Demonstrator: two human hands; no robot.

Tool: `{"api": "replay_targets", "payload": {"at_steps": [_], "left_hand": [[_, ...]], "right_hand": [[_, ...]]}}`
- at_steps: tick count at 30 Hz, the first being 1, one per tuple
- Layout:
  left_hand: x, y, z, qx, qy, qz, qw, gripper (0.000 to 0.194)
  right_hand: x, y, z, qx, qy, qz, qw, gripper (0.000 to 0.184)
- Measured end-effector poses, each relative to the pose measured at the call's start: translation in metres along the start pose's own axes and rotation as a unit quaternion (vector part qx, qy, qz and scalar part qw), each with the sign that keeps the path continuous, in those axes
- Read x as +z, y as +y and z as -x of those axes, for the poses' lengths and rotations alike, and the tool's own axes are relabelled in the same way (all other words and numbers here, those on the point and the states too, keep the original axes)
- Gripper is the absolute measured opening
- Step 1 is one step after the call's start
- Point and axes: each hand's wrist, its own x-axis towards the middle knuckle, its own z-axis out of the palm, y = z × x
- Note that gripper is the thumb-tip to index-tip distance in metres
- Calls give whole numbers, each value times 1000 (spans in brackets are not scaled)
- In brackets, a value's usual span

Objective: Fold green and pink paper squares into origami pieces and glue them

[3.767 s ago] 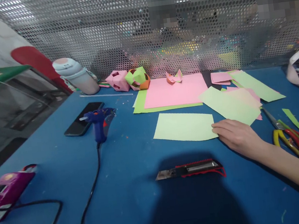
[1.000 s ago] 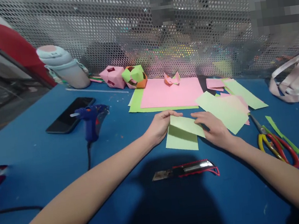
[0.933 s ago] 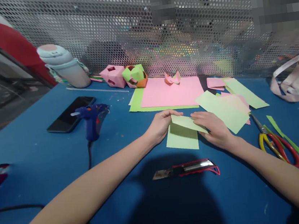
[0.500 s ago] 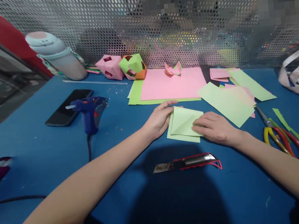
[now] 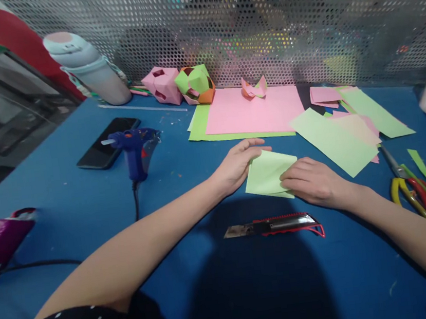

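Note:
A pale green sheet of paper (image 5: pixel 269 172), folded over on itself, lies between my two hands. My left hand (image 5: pixel 240 162) grips its upper left corner, with the thumb on top and the fingers stretched past the far edge. At the lower right edge, my right hand (image 5: pixel 312 181) has its fingers closed on the paper, fingertips pressing the layers. A narrow strip of the lower layer shows under the near edge. Closer to me lies a red and black utility knife (image 5: pixel 273 225), its blade pointing left.
Pink sheets (image 5: pixel 254 113) and cut green pieces (image 5: pixel 337 139) lie behind my hands. Scissors (image 5: pixel 414 189) rest at right. A blue glue gun (image 5: pixel 133 153), a phone (image 5: pixel 108 144) and a bottle (image 5: pixel 89 71) stand or lie at left. Folded paper shapes (image 5: pixel 195 84) sit by the perforated metal panel (image 5: pixel 197 32).
The upper flap of the green paper has come down nearer to the lower layer's edge, covering more of it. Both hands keep their hold. The whole view has shifted slightly.

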Motion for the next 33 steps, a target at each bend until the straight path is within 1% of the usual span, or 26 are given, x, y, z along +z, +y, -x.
{"api": "replay_targets", "payload": {"at_steps": [3, 9, 12, 14, 15, 16, 17, 19, 20, 21, 23, 25, 27, 28, 30, 31, 33], "left_hand": [[0, 0, 0, 4, 7, -3, 1000, 23], [-1, -3, -1, 21, 9, -22, 999, 24], [-4, -6, -4, 60, -1, -74, 995, 27], [-8, -7, -6, 96, -5, -151, 984, 30], [-10, -5, -7, 123, 0, -201, 972, 31], [-11, -2, -7, 157, 8, -258, 953, 32], [-13, 2, -6, 197, 19, -320, 926, 33], [-16, 15, -1, 281, 32, -439, 853, 33], [-17, 22, 4, 309, 25, -491, 814, 31], [-19, 29, 9, 324, 2, -531, 783, 27], [-21, 39, 21, 313, -90, -589, 740, 21], [-24, 42, 32, 290, -184, -622, 704, 17], [-29, 37, 39, 270, -239, -647, 672, 14], [-31, 33, 42, 264, -250, -660, 658, 12], [-35, 24, 44, 261, -252, -681, 636, 12], [-37, 20, 44, 263, -247, -686, 631, 13], [-40, 13, 43, 272, -233, -688, 631, 13]], "right_hand": [[0, 0, 2, 3, -1, -7, 1000, 17], [-2, -2, 0, 2, -20, 12, 1000, 20], [-3, -4, -2, 7, -26, 19, 999, 20], [-4, -6, -2, 11, -29, 21, 999, 20], [-4, -6, -2, 13, -30, 23, 999, 20], [-5, -7, -2, 15, -31, 24, 999, 20], [-5, -7, -2, 16, -32, 24, 999, 21], [-5, -8, -1, 17, -33, 24, 999, 21], [-6, -8, -1, 17, -33, 23, 999, 22], [-6, -8, -1, 17, -33, 21, 999, 22], [-6, -8, -1, 20, -29, 18, 999, 21], [-6, -9, -1, 26, -25, 14, 999, 20], [-6, -11, -1, 41, -21, 7, 999, 18], [-6, -12, -1, 50, -20, 2, 999, 18], [-6, -15, 2, 66, -10, -12, 998, 16], [-6, -16, 4, 73, -3, -21, 997, 15], [-7, -17, 10, 82, 13, -39, 996, 15]]}}
